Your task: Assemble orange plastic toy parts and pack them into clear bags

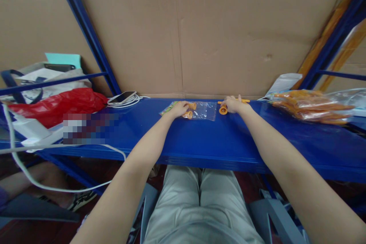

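My left hand (pixel 180 109) is curled over the printed end of a clear plastic bag (pixel 206 110), which lies flat near the back of the blue shelf. Two orange pieces with flared ends (pixel 188 114) stick out beside its fingers; whether they are inside the bag or on top cannot be made out. To the right, my right hand (pixel 233 104) is closed around an orange piece with a flared, cup-like end (pixel 223 109) facing me. A thin orange rod (pixel 245 101) shows on both sides of that hand, and its middle is hidden by the fingers.
On the right lies a pile of bagged orange pieces (pixel 311 106). A phone (pixel 122 98) with a coiled white cable, a red plastic bag (pixel 65 103) and a power strip (pixel 42 137) are on the left. Cardboard (pixel 214 38) and blue posts (pixel 88 34) bound the back.
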Tool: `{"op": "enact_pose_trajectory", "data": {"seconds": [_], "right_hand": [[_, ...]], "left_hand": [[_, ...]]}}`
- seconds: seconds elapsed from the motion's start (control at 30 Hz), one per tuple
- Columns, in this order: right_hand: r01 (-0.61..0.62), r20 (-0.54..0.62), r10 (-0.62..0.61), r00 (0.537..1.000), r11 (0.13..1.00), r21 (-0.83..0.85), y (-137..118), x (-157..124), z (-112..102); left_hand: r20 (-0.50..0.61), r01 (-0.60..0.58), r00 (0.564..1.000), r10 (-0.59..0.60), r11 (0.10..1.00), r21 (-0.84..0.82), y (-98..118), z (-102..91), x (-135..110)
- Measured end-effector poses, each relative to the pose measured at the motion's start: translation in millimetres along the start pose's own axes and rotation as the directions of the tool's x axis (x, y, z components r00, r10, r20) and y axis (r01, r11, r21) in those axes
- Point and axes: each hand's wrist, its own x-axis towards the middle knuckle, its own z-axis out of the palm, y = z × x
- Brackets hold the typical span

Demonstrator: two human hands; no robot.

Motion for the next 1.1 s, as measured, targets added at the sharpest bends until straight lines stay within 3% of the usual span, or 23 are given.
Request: {"op": "enact_pose_trajectory", "data": {"seconds": [0.17,0.3,0.37,0.43,0.57,0.67,0.77,0.9,0.97,1.03,1.1], "right_hand": [[0.033,-0.168,-0.017,0.986,0.995,0.091,5,1,3],[-0.08,-0.292,0.161,0.943,0.96,0.27,7,6,0],[-0.093,-0.328,0.251,0.911,0.897,0.432,7,9,-3],[-0.052,-0.33,0.33,0.884,0.772,0.633,5,12,-6],[0.031,-0.226,0.454,0.862,0.398,0.917,-1,14,-12],[0.024,-0.088,0.492,0.866,0.135,0.991,-2,14,-16],[-0.059,0.047,0.473,0.88,0.012,0.998,-1,15,-21],[-0.166,0.159,0.464,0.871,-0.027,0.986,-3,14,-24],[-0.183,0.155,0.485,0.861,0.01,0.983,-7,11,-26],[-0.186,0.101,0.494,0.864,0.127,0.974,-11,6,-30],[-0.193,0.043,0.445,0.894,0.297,0.935,-13,-1,-37]], "left_hand": [[-0.006,-0.008,1.0,0.008,1.0,-0.014,3,-0.6,-3],[-0.009,-0.007,1.0,0.007,1.0,-0.008,3,-1.1,-4],[-0.001,-0.007,1.0,0.007,1.0,0.005,3,-1.2,-3],[0.004,-0.002,1.0,0.002,1.0,0.012,3,-1.2,-3],[0.01,-0.003,1.0,0.003,1.0,0.012,2,-0.7,-2],[0.006,-0.012,1.0,0.012,1.0,0.006,2,-0.4,-1],[0.009,-0.013,1.0,0.013,1.0,0.005,1,-0.6,-1],[0.008,-0.024,1.0,0.024,1.0,-0.002,-1,0.0,1],[0.007,-0.031,0.999,0.031,0.999,-0.008,-2,0.7,1],[0.014,-0.039,0.999,0.039,0.999,-0.013,-3,1.4,2],[0.019,-0.045,0.999,0.046,0.999,-0.013,-4,1.9,1]]}}
